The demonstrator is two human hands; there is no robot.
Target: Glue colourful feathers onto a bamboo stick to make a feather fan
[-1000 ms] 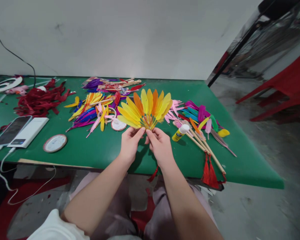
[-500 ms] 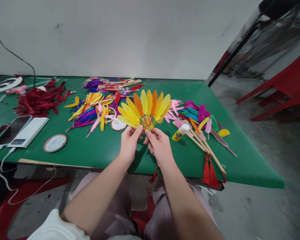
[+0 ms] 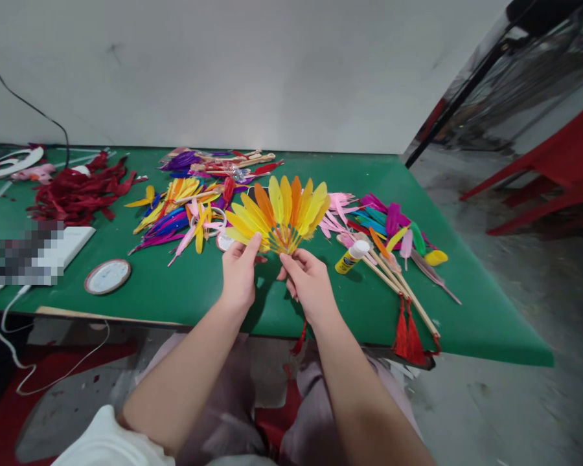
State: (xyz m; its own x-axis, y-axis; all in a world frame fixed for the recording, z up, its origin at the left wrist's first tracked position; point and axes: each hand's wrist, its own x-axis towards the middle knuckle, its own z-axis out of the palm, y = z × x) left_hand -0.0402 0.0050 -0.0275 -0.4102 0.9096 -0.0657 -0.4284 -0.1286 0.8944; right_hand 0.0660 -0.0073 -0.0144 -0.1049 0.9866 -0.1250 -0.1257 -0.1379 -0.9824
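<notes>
A feather fan (image 3: 284,210) of yellow and orange feathers is spread above the front of the green table. My right hand (image 3: 308,278) pinches its base, thumb in front, where the quills meet. On the fan's left edge, my left hand (image 3: 241,268) closes thumb and fingers around the lower yellow feathers. A red tassel (image 3: 300,340) hangs below my right hand; the handle is mostly hidden. Just right of my right hand stands a yellow glue stick (image 3: 352,257) with a white cap.
Several fan sticks with red tassels (image 3: 408,336) lie at the right, near loose coloured feathers (image 3: 393,220). Feather bundles (image 3: 175,207) lie left of centre. Further left are dark red ribbon strips (image 3: 78,194), a tape roll (image 3: 107,277) and a white power bank (image 3: 78,249) with cables.
My left hand has moved from the fan's base up and left to its left-side feathers. The fan has tilted and shifted slightly left. My right hand keeps its hold at the base.
</notes>
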